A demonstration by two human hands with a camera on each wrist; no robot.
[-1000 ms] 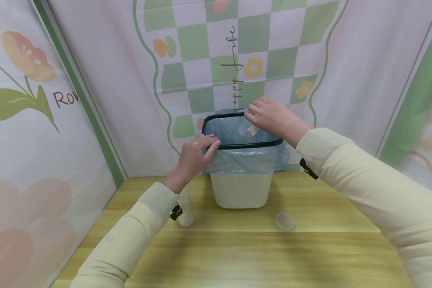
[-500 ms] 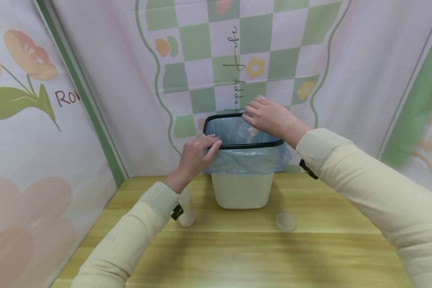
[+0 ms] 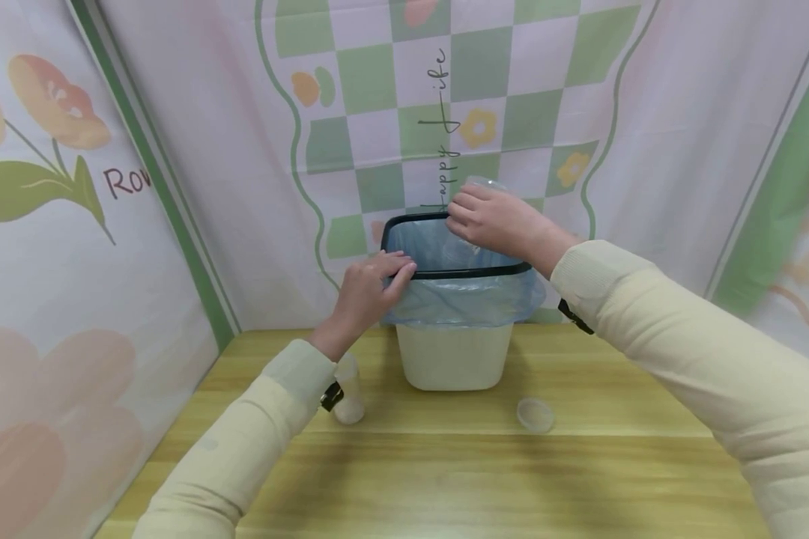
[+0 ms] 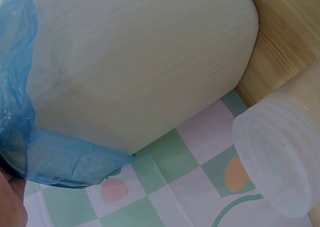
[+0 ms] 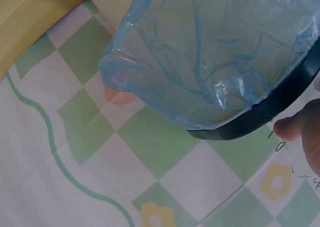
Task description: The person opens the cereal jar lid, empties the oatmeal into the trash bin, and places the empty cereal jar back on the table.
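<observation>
A cream trash can (image 3: 455,359) stands on the table, its blue liner bag (image 3: 461,301) folded out under a black rim ring (image 3: 458,274). My left hand (image 3: 367,290) holds the rim at its left corner, thumb along the front edge. Over the opening, my right hand (image 3: 491,218) grips a clear plastic container (image 3: 487,182). Only its edge shows above my knuckles; the fingers hide the rest. In the right wrist view a bit of the right hand (image 5: 307,132) appears beside the black rim, and the container is hardly visible.
A translucent jar (image 4: 272,157) with a wide, uncovered mouth stands by my left forearm, partly hidden in the head view. A round translucent lid (image 3: 535,415) lies right of the can on the wooden table (image 3: 438,479). Printed cloth (image 3: 688,150) hangs close behind.
The right hand has shifted slightly left and turned. The clear piece with white stuff below it has gone mostly out of sight, and a clear edge now shows above it. The left hand stays put.
</observation>
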